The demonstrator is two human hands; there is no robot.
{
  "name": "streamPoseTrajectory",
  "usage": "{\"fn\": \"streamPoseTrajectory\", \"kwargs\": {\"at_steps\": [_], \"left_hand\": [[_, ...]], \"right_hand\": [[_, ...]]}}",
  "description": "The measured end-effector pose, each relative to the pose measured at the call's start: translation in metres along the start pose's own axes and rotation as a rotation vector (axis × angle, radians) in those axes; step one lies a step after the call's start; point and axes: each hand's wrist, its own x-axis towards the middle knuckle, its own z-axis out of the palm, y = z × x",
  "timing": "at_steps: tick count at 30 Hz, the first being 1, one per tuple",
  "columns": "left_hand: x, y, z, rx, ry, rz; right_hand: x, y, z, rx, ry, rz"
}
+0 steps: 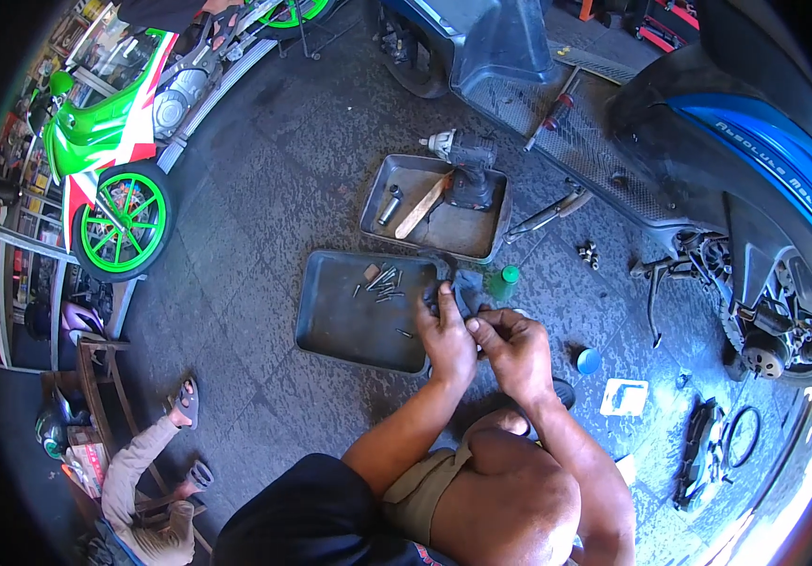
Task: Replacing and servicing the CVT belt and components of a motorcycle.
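Observation:
Both my hands are together over the right edge of a black tray (pixel 349 330). A dark grey-blue rag (pixel 467 291) bunches at the fingers of my left hand (pixel 449 341), which is closed on it with the thumb pointing away from me. Pressed close beside it, my right hand (pixel 517 354) has its thumb and fingers pinched together. Whatever sits in that pinch is too small or hidden to make out. Several small metal pins or bolts (pixel 385 281) lie in the tray beside a small brownish block (pixel 371 271). One more metal piece (pixel 405 332) lies closer to my left hand.
Behind, a second tray (pixel 368 212) holds a cordless impact wrench (pixel 467 165), a wooden strip (pixel 423 206) and a metal socket (pixel 391 206). A green bottle (pixel 505 281) and blue lid (pixel 588 360) stand right. A blue scooter (pixel 755 141), a green motorcycle (pixel 108 141) and another person's leg (pixel 137 462) flank me.

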Motion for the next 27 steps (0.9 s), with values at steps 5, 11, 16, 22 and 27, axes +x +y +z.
{"fn": "streamPoseTrajectory", "kwargs": {"at_steps": [5,11,16,22,27], "left_hand": [[0.112,-0.015,0.01,0.06,0.077,0.211],[0.236,-0.091,-0.03,1.251,-0.002,0.496],[0.309,-0.061,-0.083,1.547,0.125,0.471],[0.359,-0.074,-0.06,1.665,-0.033,0.128],[0.373,-0.067,-0.055,1.879,-0.142,0.248]], "right_hand": [[-0.011,0.014,-0.02,0.068,0.06,0.078],[-0.068,0.117,-0.148,-0.298,0.068,0.085],[-0.195,0.21,-0.313,-0.263,0.511,0.438],[-0.458,0.283,-0.449,-0.47,0.706,0.868],[-0.541,0.235,-0.41,-0.272,0.667,1.188]]}}
